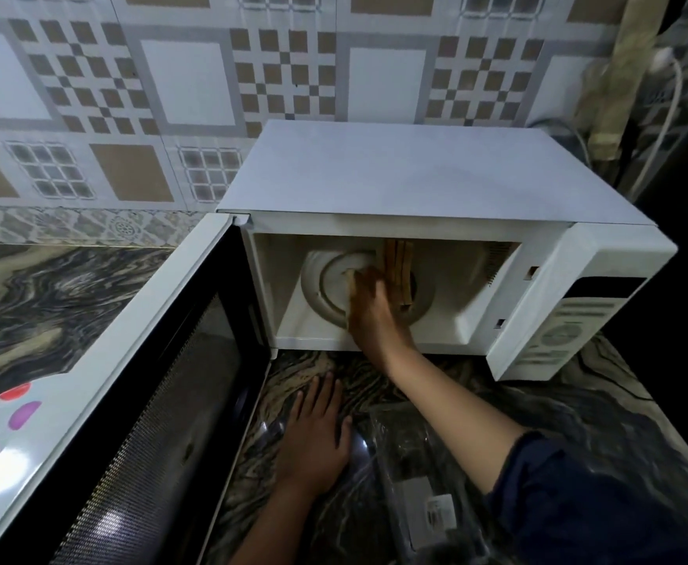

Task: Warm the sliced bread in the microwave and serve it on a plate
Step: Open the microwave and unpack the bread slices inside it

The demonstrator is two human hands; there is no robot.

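Note:
A white microwave stands on the marbled counter with its door swung wide to the left. Inside, on the round glass turntable, several bread slices stand on edge, crusts showing. My right hand reaches into the cavity and presses against the left side of the slices, fingers around them. My left hand lies flat, fingers spread, on the counter in front of the microwave, partly on a clear plastic bag. A white plate with coloured dots shows at the far left edge.
The microwave's control panel faces right of the cavity. A white cable and plug hang by the back right corner. The tiled wall rises behind. The open door blocks the counter to my left.

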